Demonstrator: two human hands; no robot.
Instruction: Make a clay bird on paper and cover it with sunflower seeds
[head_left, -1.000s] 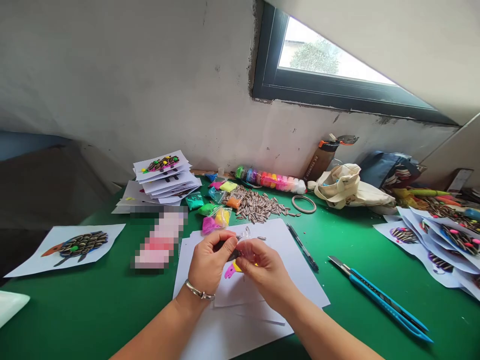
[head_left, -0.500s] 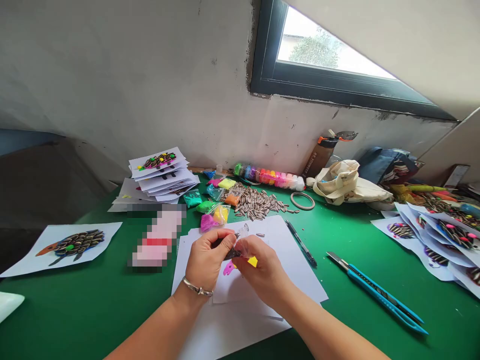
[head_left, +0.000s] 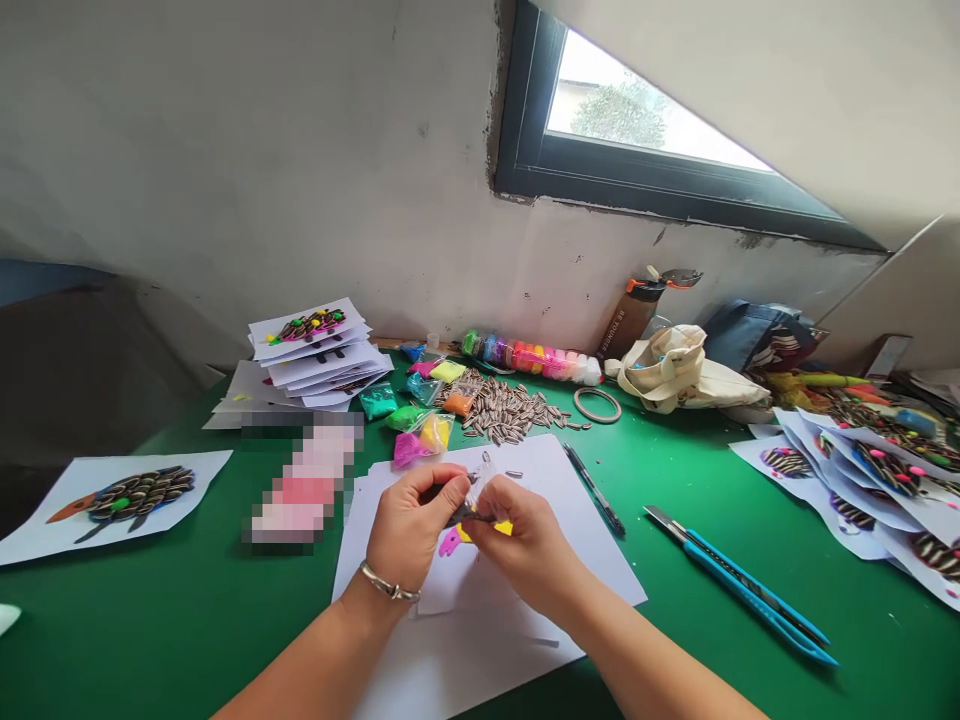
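Note:
Over the white paper (head_left: 420,660), my left hand (head_left: 405,525) and my right hand (head_left: 525,535) meet with fingers closed on a small clear plastic bag (head_left: 486,468) of black modelling clay (head_left: 459,514). The fingers cover much of the bag. My left hand wears a silver bracelet. Beneath them, partly hidden, a pink-and-yellow clay shape (head_left: 450,542) lies on a smaller sheet. A lone sunflower seed (head_left: 514,474) rests on the paper just beyond my right hand.
Behind the paper lie bags of coloured clay (head_left: 409,450) and a heap of sunflower seeds (head_left: 510,408). A pen (head_left: 596,490) and a blue utility knife (head_left: 750,590) are at the right. Stacked seed pictures (head_left: 322,365) stand back left.
My hands stay together on the bag, and their fingers have shifted slightly. More black shows between the two hands. The whole view has moved a little.

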